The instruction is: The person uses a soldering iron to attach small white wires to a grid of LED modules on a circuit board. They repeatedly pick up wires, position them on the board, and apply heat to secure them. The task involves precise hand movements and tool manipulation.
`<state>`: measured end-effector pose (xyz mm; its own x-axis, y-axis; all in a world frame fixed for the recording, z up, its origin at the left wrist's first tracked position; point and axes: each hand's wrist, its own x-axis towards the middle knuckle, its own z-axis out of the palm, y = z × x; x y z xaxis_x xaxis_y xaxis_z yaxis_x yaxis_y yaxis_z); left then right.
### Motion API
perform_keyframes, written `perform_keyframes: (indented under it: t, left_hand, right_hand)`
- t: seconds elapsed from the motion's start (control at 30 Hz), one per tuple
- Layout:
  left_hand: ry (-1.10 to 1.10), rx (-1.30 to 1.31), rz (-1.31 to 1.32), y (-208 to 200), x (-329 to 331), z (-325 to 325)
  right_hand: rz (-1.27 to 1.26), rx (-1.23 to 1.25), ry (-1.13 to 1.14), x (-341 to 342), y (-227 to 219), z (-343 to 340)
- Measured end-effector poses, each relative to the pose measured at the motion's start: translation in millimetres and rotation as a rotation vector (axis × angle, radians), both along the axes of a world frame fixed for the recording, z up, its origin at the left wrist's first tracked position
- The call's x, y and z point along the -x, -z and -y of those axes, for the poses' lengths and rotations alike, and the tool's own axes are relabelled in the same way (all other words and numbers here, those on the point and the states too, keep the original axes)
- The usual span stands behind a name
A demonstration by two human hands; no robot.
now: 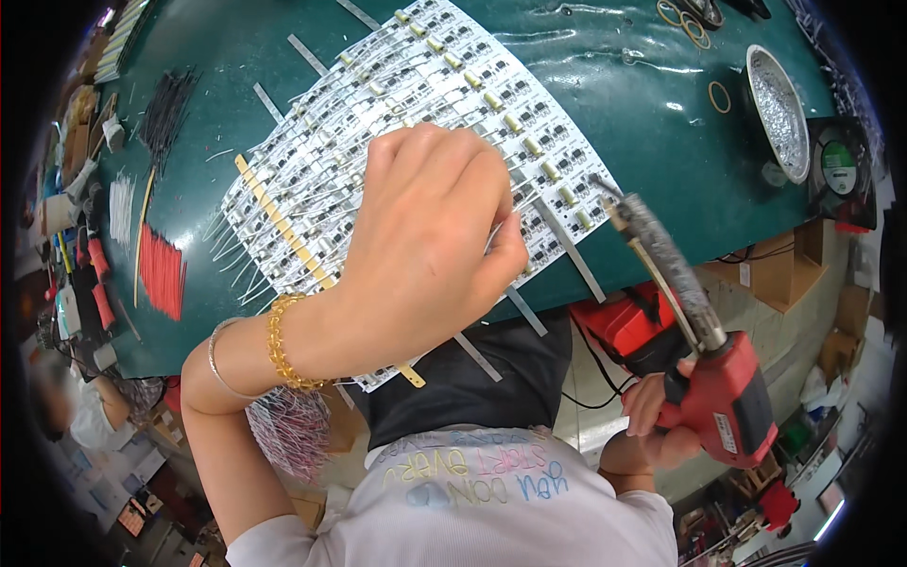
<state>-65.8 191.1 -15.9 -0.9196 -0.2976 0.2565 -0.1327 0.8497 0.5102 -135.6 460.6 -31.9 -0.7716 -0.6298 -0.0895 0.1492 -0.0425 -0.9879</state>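
A white panel of circuit boards [529, 104] lies on the green table, with rows of small black and yellowish components and many thin pale wires. Over its middle my left hand [435, 217] is closed in a pinch near the panel's right part. Whatever sits between those fingertips is hidden by the hand. My right hand [652, 416] grips the handle of a red and black soldering gun [732, 397] beyond the table's near edge. Its long metal tip points up and left, close to the panel's right corner. A yellow strip [283, 222] and several grey metal strips [572, 250] lie across or under the panel.
Black wires [165, 118], red wires [161, 274] and white wires [121, 208] lie at the left. A metal bowl [779, 113], rubber bands [720, 96] and a green-labelled spool [839, 165] are at right. Below the table edge hangs a wire bundle [288, 430]. Another person [94, 416] is at far left.
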Motion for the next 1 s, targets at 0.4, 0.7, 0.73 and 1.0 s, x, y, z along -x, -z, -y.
perform_keyframes:
  t: [0.4, 0.7, 0.73, 1.0]
  left_hand:
    - [-0.027, 0.035, -0.024, 4.9, 1.1, -0.9]
    - [-0.034, 0.042, -0.044, 6.7, 0.3, -0.5]
    - [-0.034, 0.045, -0.043, 6.3, 1.1, -1.1]
    - [-0.023, 0.023, -0.037, 2.8, 0.3, -1.3]
  right_hand:
    - [-0.027, -0.102, -0.038, -2.9, 8.5, -0.9]
    - [-0.120, -0.043, -0.040, -3.8, 13.1, -1.7]
    - [-0.111, -0.017, -0.079, -1.4, 12.2, -2.0]
    - [-0.093, -0.021, -0.055, -4.5, 8.1, 0.5]
